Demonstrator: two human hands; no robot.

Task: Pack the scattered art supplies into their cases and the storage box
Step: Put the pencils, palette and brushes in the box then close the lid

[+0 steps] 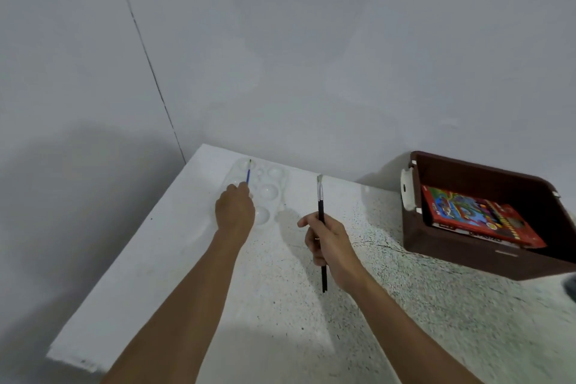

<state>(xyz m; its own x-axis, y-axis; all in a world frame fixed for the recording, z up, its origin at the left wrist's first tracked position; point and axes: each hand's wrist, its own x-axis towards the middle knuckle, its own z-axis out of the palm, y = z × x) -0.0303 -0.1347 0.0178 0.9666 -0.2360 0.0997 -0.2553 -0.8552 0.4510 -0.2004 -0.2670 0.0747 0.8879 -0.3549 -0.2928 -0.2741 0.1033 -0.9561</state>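
Observation:
My left hand (234, 208) pinches a thin blue-handled brush (248, 173) over a clear plastic paint palette (270, 190) lying at the far left of the speckled counter (389, 305). The palette's near wells are partly hidden behind that hand. My right hand (330, 243) grips a black-handled flat brush (321, 206) upright, bristles pointing away from me, above the middle of the counter. A brown storage box (467, 252) stands open at the far right, with a red colourful case (480, 215) lying inside it.
The counter ends at a white edge on the left, with a grey wall behind and a drop to the left. A crack runs across the counter surface near the box. A dark object shows at the right frame edge.

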